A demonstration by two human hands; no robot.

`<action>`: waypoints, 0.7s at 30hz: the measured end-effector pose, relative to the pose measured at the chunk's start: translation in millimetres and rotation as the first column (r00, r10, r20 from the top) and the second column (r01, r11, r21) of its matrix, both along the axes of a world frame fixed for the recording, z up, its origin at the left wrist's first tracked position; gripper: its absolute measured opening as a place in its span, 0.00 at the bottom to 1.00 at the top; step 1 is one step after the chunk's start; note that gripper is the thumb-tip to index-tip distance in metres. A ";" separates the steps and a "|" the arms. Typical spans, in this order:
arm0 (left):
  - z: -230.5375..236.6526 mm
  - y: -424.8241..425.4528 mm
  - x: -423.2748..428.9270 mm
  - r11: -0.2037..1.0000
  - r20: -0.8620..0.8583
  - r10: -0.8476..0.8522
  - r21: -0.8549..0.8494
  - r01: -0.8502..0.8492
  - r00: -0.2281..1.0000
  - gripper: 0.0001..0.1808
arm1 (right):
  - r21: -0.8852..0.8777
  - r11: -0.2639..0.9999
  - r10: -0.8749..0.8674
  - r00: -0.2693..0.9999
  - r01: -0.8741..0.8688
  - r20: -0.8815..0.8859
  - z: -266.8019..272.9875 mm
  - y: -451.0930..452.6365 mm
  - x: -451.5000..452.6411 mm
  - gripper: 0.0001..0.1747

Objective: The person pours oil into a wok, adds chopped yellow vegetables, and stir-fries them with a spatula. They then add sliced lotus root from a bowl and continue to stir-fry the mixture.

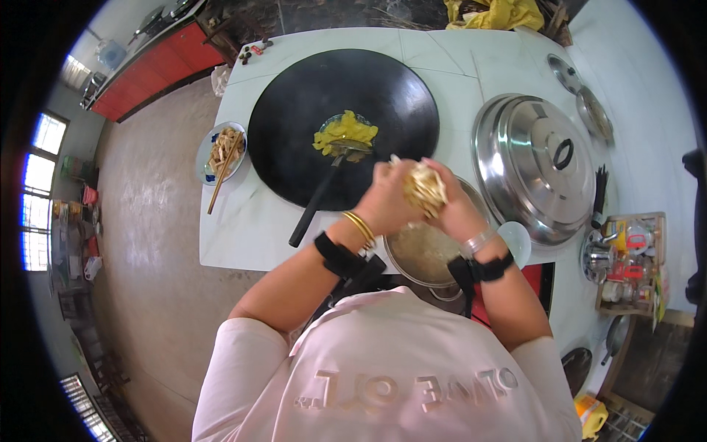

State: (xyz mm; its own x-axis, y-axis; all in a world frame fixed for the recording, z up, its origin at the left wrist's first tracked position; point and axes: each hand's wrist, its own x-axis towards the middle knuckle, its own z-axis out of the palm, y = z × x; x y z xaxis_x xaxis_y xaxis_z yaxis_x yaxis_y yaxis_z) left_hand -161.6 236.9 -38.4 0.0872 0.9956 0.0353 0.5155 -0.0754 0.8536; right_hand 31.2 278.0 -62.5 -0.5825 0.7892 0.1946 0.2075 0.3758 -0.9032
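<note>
My left hand and my right hand are cupped together around a clump of pale, stringy food, perhaps mushrooms. They are above the near right rim of a large black wok and the far edge of a metal pot holding cloudy liquid. Yellow scrambled egg sits at the wok's bottom. A metal spatula rests with its blade in the egg and its black handle over the near rim. My fingers partly hide the clump.
A plate of sliced pale food with chopsticks across it is at the counter's left edge. A big steel domed lid and a small white bowl are on the right. A rack of jars stands beyond.
</note>
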 end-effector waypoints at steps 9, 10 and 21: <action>-28.9 52.9 -85.4 0.890 -0.198 0.204 -0.370 -0.266 0.959 0.56 | -0.452 0.888 -0.008 0.985 0.087 0.173 -12.8 81.0 -63.1 0.61; -30.0 49.8 -84.0 0.897 -0.298 0.185 -0.338 -0.285 0.936 0.54 | -0.297 0.946 -0.048 0.963 0.129 0.267 -11.9 85.1 -60.5 0.57; -51.7 4.7 51.5 0.945 -0.499 -0.310 -0.255 0.204 0.810 0.42 | 0.042 0.985 0.056 0.541 -0.168 0.839 -32.3 28.4 40.7 0.45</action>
State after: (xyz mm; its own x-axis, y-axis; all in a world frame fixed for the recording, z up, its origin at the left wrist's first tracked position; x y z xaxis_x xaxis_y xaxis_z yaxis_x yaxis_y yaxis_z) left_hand -110.1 241.6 -90.1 0.2934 0.9176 -0.2683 0.8716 -0.1414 0.4694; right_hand 71.9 306.5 -94.8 -0.6083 0.7125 -0.3497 0.7932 0.5298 -0.3003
